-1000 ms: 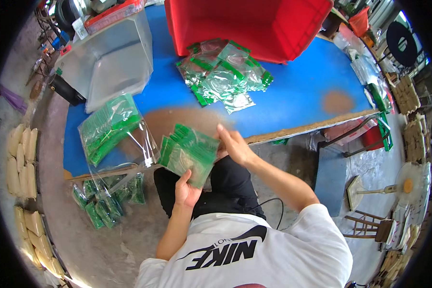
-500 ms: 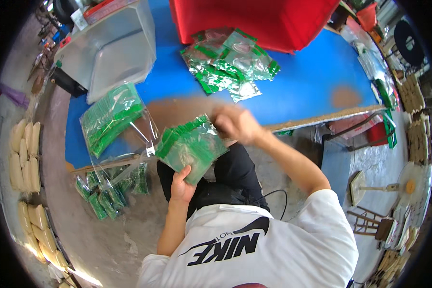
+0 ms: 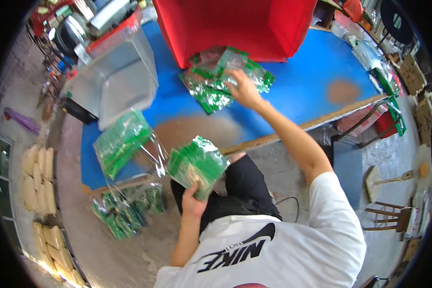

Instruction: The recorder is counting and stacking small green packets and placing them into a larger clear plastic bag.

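Right hand (image 3: 246, 92) has moved from the bag stack (image 3: 197, 162) to the far bag pile (image 3: 204, 85) on the table (image 3: 300, 91); its fingers are spread, contact undetermined. Left hand (image 3: 194, 205) pinches the bag stack, near side, so work spans 2 bag groups

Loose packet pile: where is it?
In the head view's upper centre, the loose packet pile lies on the blue table before the red bin, by the right hand.
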A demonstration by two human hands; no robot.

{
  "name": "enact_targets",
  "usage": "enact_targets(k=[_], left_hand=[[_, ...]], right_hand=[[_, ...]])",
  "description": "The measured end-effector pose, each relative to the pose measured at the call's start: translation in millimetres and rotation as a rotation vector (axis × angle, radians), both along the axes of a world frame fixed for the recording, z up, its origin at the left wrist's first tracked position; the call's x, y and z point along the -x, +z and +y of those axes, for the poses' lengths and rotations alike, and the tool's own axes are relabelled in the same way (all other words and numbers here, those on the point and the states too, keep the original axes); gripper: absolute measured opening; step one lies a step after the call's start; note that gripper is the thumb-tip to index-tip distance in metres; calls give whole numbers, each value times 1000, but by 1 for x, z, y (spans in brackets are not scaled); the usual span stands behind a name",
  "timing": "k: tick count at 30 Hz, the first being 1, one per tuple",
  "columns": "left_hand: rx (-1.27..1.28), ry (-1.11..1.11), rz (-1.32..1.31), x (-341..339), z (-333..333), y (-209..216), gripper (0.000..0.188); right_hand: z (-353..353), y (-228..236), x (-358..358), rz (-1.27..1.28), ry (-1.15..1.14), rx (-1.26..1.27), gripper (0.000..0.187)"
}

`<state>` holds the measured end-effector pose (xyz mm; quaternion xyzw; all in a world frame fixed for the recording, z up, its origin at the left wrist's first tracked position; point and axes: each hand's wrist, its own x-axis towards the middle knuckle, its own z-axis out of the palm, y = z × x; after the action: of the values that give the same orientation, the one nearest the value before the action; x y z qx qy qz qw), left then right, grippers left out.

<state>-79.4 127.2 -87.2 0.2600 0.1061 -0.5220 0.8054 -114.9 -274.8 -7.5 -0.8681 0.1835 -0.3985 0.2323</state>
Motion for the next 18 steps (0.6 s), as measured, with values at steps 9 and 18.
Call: enact_targets(k=[9,18], left_hand=[[67,68,-91,7,23,-12,74],[61,19,-121,-6,26,-15,70]], right_hand=[[10,-58,-28,408,-218,215,87],[95,-13,30,529,16,333,63]])
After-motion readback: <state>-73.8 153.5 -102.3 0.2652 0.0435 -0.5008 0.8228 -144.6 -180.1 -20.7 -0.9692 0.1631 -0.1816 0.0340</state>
